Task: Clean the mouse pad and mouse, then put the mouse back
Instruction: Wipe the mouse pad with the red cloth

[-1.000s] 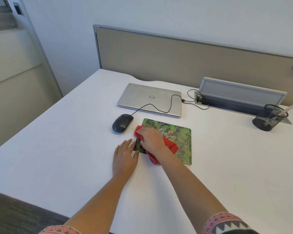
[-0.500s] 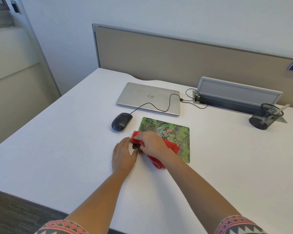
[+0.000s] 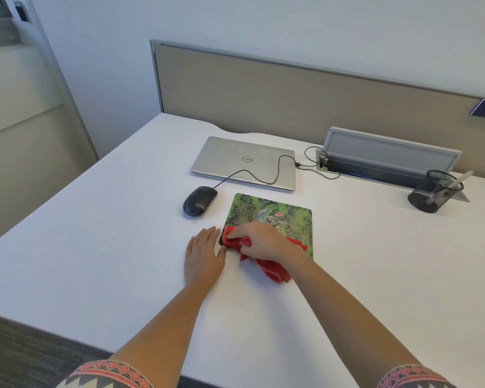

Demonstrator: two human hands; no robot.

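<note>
A green patterned mouse pad [image 3: 286, 217] lies on the white desk [image 3: 95, 247]. My right hand [image 3: 261, 243] grips a red cloth [image 3: 272, 268] and presses it on the pad's near left corner; the cloth's tail trails off the pad's front edge. My left hand [image 3: 203, 254] lies flat on the desk, fingers straight, touching the pad's left edge. A black wired mouse [image 3: 199, 200] sits on the desk to the left of the pad, beyond my left hand, its cable running back over the laptop.
A shut silver laptop [image 3: 244, 161] lies behind the pad. A grey cable box [image 3: 389, 161] with its lid up stands at the back right. A black mesh pen cup [image 3: 434, 190] stands far right. A beige partition closes the desk's far side.
My right hand with the red cloth slid from the pad's left middle down to its near left corner. My left hand stayed flat at the pad's left edge.
</note>
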